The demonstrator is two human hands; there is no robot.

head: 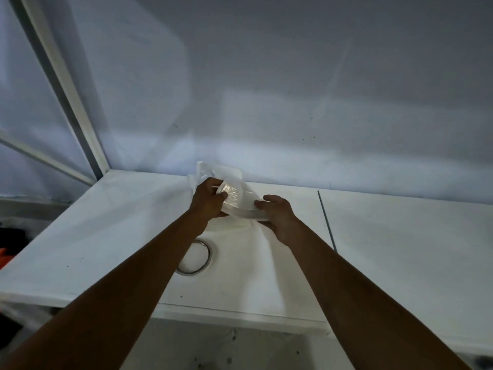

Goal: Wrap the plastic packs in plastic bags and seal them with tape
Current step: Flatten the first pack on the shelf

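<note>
A clear plastic pack (234, 196) sits inside a thin see-through plastic bag (213, 170), held just above the white table (106, 236) near the back wall. My left hand (206, 200) grips the left side of the bagged pack, thumb on top. My right hand (280, 214) pinches the bag's lower right edge, where the plastic is pulled into a flat strip. A roll of clear tape (198, 256) lies flat on the table below the hands, partly hidden by my left forearm.
A white wall (293, 102) rises right behind the table. A window frame (69, 97) stands at the left. A dark seam (326, 220) splits the tabletop on the right. Something orange (4, 256) shows at the far left edge.
</note>
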